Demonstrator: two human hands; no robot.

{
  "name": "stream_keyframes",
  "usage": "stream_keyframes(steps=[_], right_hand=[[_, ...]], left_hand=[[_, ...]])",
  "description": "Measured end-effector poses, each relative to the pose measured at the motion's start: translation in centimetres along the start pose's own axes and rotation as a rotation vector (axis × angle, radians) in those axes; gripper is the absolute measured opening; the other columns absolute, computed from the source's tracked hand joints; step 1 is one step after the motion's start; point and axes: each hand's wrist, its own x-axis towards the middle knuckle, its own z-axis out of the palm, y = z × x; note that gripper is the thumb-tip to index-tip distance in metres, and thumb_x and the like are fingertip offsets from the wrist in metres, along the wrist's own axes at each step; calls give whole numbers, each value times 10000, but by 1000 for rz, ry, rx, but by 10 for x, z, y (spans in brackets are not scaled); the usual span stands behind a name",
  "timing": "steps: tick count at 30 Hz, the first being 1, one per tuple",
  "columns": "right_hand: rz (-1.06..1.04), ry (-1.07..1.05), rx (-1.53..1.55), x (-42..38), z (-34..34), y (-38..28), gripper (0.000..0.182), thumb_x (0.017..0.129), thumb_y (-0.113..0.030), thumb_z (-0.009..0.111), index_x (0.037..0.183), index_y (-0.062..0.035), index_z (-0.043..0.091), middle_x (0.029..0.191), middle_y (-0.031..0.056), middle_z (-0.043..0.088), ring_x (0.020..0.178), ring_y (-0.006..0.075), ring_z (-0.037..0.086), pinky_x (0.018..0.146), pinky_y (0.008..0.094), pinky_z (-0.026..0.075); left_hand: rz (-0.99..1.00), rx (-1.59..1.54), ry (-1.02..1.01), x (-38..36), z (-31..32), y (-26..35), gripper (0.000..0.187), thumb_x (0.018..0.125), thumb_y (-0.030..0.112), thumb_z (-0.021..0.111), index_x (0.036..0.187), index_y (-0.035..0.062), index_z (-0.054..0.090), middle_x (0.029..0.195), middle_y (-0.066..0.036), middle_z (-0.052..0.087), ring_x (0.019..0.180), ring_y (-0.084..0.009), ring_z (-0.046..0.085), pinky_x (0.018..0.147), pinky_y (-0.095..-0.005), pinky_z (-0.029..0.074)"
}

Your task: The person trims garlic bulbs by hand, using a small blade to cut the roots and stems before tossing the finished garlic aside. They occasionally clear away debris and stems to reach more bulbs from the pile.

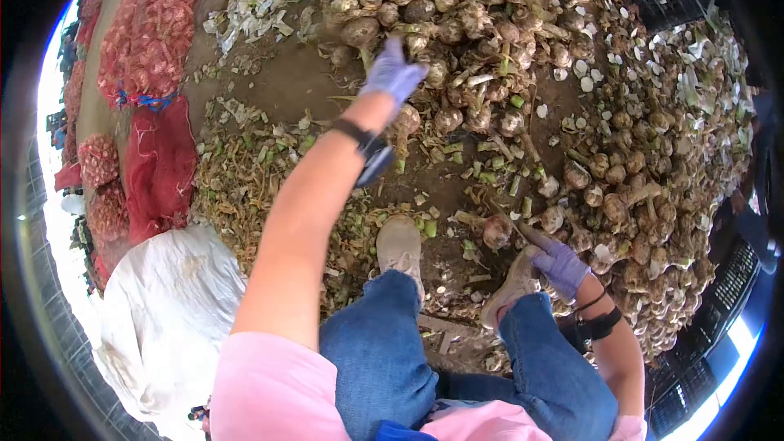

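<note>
Bulb [360, 32] is lying just left of our left hand [394, 77], long axis running far to near; that hand is sitting nearer. We're not telling its grip (fingers blurring). Our right hand [562, 268], near-right, is clamping a slim tool [533, 235].

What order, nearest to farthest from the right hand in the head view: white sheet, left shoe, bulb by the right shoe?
From the right hand:
1. Bulb, just picture-left
2. Left shoe, farther left
3. White sheet, far left
</note>
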Motion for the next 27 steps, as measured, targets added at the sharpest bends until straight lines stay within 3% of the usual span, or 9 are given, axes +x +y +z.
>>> stream_keyframes(steps=[4,7,12,15,18,21,22,25,27], right_hand=[[57,3,109,-4,2,-12,575,953,-321,544,1476,-136,393,902,50,601,765,128,555,685,285,488],[39,-15,81,-6,-3,-13,582,951,-321,549,1478,-136,387,954,68,627,786,151,573,715,309,498],[40,-11,-177,-7,-5,-8,613,949,-388,534,1469,-99,385,1181,156,637,1007,221,593,927,328,462],[69,-31,-75,-5,-2,-1,624,950,-407,542,1470,-99,384,1168,151,633,994,202,587,919,315,462],[56,-21,-23,-7,0,-5,604,958,-387,550,1474,-119,386,1070,114,646,926,184,574,879,310,465],[-7,-4,41,-7,4,1,587,957,-359,559,1484,-168,383,886,70,650,767,151,589,735,304,501],[52,-5,60,-11,3,-15,583,955,-344,556,1486,-178,382,854,64,645,736,142,592,698,300,507],[33,4,17,-4,2,-15,584,929,-272,549,1486,-203,388,808,37,620,687,124,594,607,282,502],[0,14,-11,-3,3,-7,590,918,-249,550,1485,-205,394,826,26,606,683,118,585,593,272,495]], left_hand=[[25,452,109,14,16,5,445,895,66,639,1301,62,457,1143,-135,606,1017,-222,584,819,-365,485],[-79,-321,-70,7,-8,-36,427,904,45,616,1309,43,484,1173,-130,616,1042,-217,600,877,-328,489],[-193,-559,95,-30,-48,-32,462,856,-76,595,1293,60,534,1043,-74,599,872,-129,593,731,-230,532],[-28,-508,-19,-46,-78,82,440,867,115,672,1294,157,576,1164,-99,630,1074,-248,615,946,-431,507],[547,-230,29,-20,-115,161,530,843,218,705,1342,219,525,1236,-167,578,1233,-352,505,1081,-474,403],[672,-638,139,-31,-132,210,565,934,169,637,1426,70,380,1071,-55,601,912,-139,600,669,-252,573],[742,-586,40,-26,-140,196,275,920,86,545,1192,101,515,1027,21,597,918,-110,602,750,-288,575],[349,-63,162,-40,-121,126,603,861,248,684,1394,91,451,1363,-233,494,1326,-356,429,1152,-442,319],[148,375,50,-31,-109,48,631,903,175,620,1457,48,346,1398,-285,441,1307,-352,451,1123,-405,366]])
